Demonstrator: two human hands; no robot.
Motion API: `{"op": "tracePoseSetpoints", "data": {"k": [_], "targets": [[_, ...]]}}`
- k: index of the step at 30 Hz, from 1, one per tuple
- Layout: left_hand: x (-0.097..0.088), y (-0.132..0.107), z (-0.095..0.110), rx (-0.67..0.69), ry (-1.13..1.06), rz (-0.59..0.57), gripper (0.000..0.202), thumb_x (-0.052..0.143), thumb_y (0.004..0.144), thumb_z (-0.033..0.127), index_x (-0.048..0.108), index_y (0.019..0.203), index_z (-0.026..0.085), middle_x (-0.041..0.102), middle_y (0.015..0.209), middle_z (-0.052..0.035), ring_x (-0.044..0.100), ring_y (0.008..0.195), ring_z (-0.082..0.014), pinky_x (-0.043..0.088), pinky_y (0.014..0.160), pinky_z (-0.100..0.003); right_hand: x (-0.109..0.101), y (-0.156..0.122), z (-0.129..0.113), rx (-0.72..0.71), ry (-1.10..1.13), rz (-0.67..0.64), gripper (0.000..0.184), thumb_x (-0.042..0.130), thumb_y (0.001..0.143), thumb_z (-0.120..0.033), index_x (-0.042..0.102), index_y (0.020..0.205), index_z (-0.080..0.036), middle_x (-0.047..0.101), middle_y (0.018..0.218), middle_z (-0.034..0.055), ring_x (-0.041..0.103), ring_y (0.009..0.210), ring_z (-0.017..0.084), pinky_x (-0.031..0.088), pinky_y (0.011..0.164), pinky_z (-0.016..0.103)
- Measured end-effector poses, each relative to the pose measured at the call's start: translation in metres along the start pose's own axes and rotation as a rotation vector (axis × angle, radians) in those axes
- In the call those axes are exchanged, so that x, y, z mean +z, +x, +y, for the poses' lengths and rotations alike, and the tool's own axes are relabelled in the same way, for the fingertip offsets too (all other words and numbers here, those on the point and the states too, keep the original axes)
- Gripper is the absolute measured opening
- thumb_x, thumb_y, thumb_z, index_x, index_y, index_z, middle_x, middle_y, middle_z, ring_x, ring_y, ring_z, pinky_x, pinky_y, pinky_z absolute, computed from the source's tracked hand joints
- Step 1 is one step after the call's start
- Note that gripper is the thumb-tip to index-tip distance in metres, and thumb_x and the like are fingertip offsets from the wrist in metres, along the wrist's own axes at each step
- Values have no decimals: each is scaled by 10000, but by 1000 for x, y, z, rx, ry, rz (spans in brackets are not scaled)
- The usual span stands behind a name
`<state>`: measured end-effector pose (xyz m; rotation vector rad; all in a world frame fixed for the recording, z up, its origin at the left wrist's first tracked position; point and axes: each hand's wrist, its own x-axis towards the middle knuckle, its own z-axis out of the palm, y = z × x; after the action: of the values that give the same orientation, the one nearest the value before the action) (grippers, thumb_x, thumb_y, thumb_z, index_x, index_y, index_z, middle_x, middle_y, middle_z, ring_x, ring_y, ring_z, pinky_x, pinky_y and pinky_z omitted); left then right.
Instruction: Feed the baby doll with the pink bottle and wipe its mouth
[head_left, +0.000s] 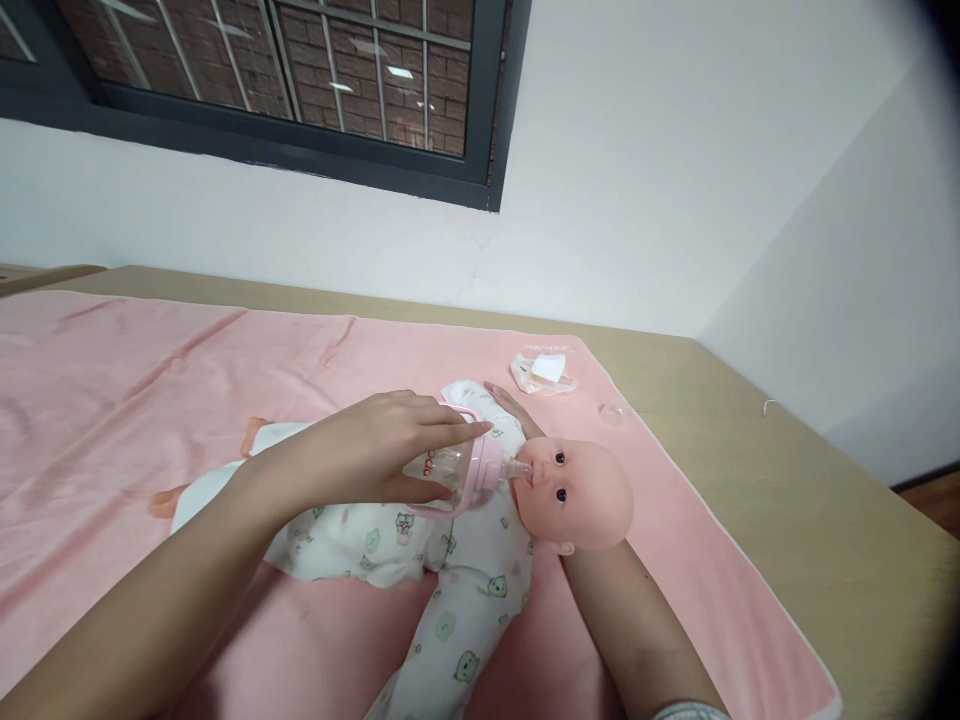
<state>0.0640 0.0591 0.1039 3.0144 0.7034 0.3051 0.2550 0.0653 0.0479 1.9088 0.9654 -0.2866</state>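
Observation:
A baby doll (pixel 577 495) in a white printed romper lies on a pink blanket (pixel 112 400), head to the right. My left hand (pixel 375 455) is closed round a clear baby bottle (pixel 457 470) with a pink collar, and its teat touches the doll's mouth. My right forearm runs under the doll's head. Only the fingers of my right hand (pixel 514 408) show, curled over the doll's far shoulder; the palm is hidden beneath the doll.
A crumpled white packet (pixel 544 372) and a small clear cap (pixel 611 413) lie on the blanket's far right corner. The blanket covers a tan wooden table (pixel 787 480) set against a white wall under a dark-framed window.

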Motion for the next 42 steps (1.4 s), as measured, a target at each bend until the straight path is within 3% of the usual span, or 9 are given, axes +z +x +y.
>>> {"op": "tracePoseSetpoints", "data": {"k": [10,22,27,33,35,37,39,40,42], "targets": [[0,0,0,4,-11,-1,560,636,894,397,463,1418,300,623,1274,-45,600,1096,-228,436,920,-325,3,18,-7,-73,-18,-38,388,824,409,-106,697,720,-300,715,832,29,711,848,418,576,842,537],[0,0,1,2,-9,2,555,640,893,373,468,1416,300,625,1274,-52,606,1093,-229,436,918,-320,10,42,-19,-226,279,146,262,797,470,-219,696,700,-290,668,698,25,716,744,396,619,718,525],[1,0,0,-1,-21,2,557,636,893,387,467,1417,307,631,1262,-57,606,1091,-236,434,921,-324,10,40,-18,-236,383,252,243,781,505,-291,718,737,-328,626,617,30,696,723,457,578,690,663],[0,-1,0,-4,-33,7,544,625,898,401,473,1414,319,637,1255,-50,608,1086,-234,436,923,-324,9,24,-13,-99,6,45,251,810,469,-208,702,673,-307,658,684,32,705,817,425,577,818,570],[0,-1,0,-4,-35,7,547,626,897,404,473,1415,316,637,1255,-49,609,1084,-233,436,924,-324,10,28,-17,-106,60,25,210,794,507,-221,705,675,-310,647,649,18,712,762,372,588,781,510],[0,0,1,-1,-34,10,552,631,893,407,475,1414,311,641,1250,-49,612,1081,-234,437,924,-325,11,38,-25,-259,423,17,95,738,597,-271,704,681,-300,603,573,2,690,621,289,599,641,423],[0,0,1,0,-31,12,548,632,893,404,479,1410,308,641,1250,-51,612,1082,-235,440,922,-327,11,49,-34,-578,889,-89,45,669,676,-302,700,700,-281,538,500,-17,619,476,219,558,484,339],[-1,1,1,1,-28,13,544,632,893,398,482,1407,304,639,1253,-53,612,1083,-235,443,920,-328,12,54,-37,-715,1007,-106,65,642,707,-312,696,705,-276,511,478,-25,583,429,195,528,431,306],[-1,1,0,5,-27,19,540,637,889,385,491,1400,294,637,1257,-58,613,1085,-238,452,917,-335,11,57,-38,-825,933,99,100,622,735,-346,686,705,-275,502,478,-33,567,403,181,506,393,284]]}}
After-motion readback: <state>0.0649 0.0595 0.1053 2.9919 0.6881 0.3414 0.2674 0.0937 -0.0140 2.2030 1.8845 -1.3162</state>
